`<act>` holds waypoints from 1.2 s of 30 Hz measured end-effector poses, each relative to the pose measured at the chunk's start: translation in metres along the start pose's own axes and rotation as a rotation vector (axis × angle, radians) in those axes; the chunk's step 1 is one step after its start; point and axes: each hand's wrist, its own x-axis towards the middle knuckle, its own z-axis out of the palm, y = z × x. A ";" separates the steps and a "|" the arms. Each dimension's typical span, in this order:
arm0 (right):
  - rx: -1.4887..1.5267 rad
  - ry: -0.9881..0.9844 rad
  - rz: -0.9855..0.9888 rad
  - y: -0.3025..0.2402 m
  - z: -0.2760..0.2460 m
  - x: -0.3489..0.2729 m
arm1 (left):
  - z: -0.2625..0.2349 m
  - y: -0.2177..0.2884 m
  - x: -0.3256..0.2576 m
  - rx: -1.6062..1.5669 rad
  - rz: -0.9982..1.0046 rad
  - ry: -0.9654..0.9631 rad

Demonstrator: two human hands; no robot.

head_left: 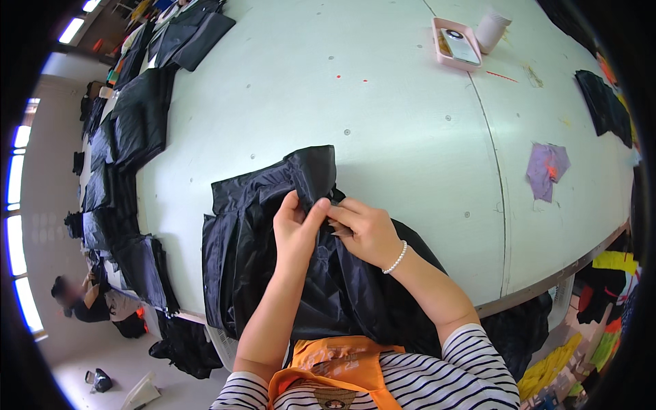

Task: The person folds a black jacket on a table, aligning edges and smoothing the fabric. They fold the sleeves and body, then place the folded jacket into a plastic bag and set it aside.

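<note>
A black garment [273, 253] of shiny fabric lies bunched on the pale table in front of me, its lower part reaching my body. Its wide upper band [311, 171] points away from me. My left hand [297, 225] is closed on the cloth below this band, with thumb and fingers pinching a fold. Close against it, my right hand [362, 229] is closed at the same edge, fingertips bent inward. Small pointed shapes show under the right fingers; whether they are nails or a small tool I cannot make out. A beaded bracelet [395, 257] circles my right wrist.
Stacks of folded black garments [140, 123] line the table's left side. A pink tray [456, 44] holding a phone stands beside a white cylinder [492, 31] at far right. A purple cloth scrap [547, 169] lies nearer. Another person [96, 297] is at lower left.
</note>
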 end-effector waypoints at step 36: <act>0.280 0.123 0.113 -0.004 -0.035 0.011 | -0.001 0.028 -0.004 -0.742 -0.326 -0.066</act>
